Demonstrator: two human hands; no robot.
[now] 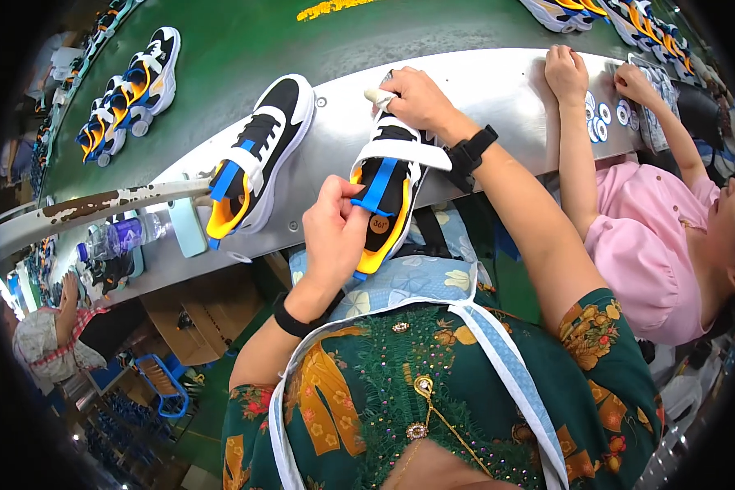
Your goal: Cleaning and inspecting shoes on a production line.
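A black-and-white sneaker (373,259) with yellow lining lies in front of me, its toe pointing away. My left hand (335,233) pinches the blue pull tab (377,188) of its tongue at the opening. At the toe end my right hand (420,100) is closed over the front of the shoe, with a whitish wrap (379,99) at its fingers; the fingertips are partly hidden. A white strap (400,153) crosses the shoe, its end sticking out to the right. To the left rests a matching sneaker (278,131), strap across its laces.
A metal ledge (482,90) borders the green conveyor belt (220,49), where more sneakers (131,94) stand in a row. A worn metal bar (98,208), phone (188,227) and bottle (126,234) are at left. A co-worker in pink (649,253) sits at right, near round white rings (598,122).
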